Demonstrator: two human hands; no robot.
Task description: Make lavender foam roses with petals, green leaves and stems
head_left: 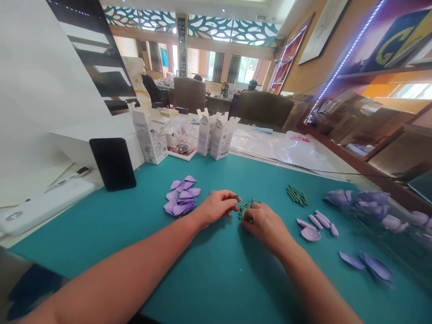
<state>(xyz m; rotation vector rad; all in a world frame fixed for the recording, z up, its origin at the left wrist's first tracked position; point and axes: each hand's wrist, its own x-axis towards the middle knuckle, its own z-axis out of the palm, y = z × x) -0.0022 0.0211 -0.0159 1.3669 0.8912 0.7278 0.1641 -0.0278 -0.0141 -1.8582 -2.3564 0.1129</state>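
My left hand [221,207] pinches a small dark green piece [237,198] between thumb and fingertips, above the teal mat [216,279]. Close by on the right, my right hand [265,222] has its fingers bent down into a little heap of small green pieces [243,210]. Whether those fingers grip one of them is hidden. Left of my left hand lies a pile of purple petals [182,198]. Beyond my right hand are a bundle of green sticks [297,195] and several pale lilac rolled pieces [322,219].
A black tablet-like panel [113,164] leans at the left, near a white device [47,202]. White cartons [150,137] and a tray of bagged parts [182,156] line the mat's far edge. Purple flowers [371,204] stand at the right, with larger curved petals [376,266] nearer me.
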